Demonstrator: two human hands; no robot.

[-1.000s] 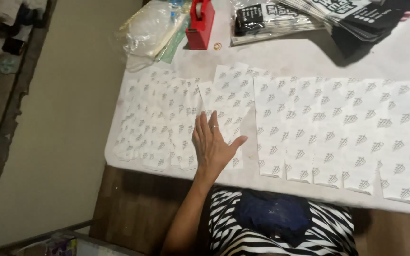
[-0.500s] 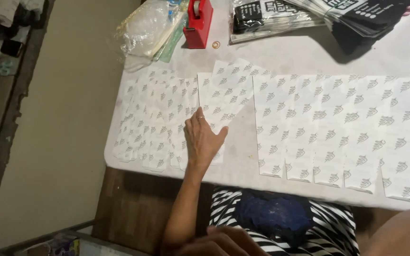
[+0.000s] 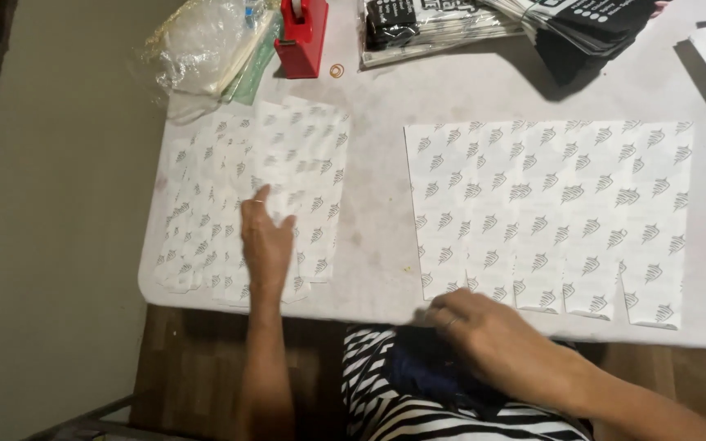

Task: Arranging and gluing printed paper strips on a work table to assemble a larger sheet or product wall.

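Our left hand lies flat with the fingers loosely spread on the left stack of white printed sheets, pressing on its lower middle; it grips nothing. That stack fans out untidily at about 9 o'clock on the white counter, its lower edge near the counter's front rim. Our right hand rests palm down at 6 o'clock, fingers curved together, its fingertips touching the near left corner of the right row of sheets; we cannot tell whether it pinches a sheet. That row lies in neat overlapping strips from 3 to 5 o'clock, well apart from the left stack, with bare counter between them. At 11 o'clock a red tape dispenser stands just beside a crumpled clear bag, and a small ring lies near the dispenser. At 1 o'clock sit dark packets.
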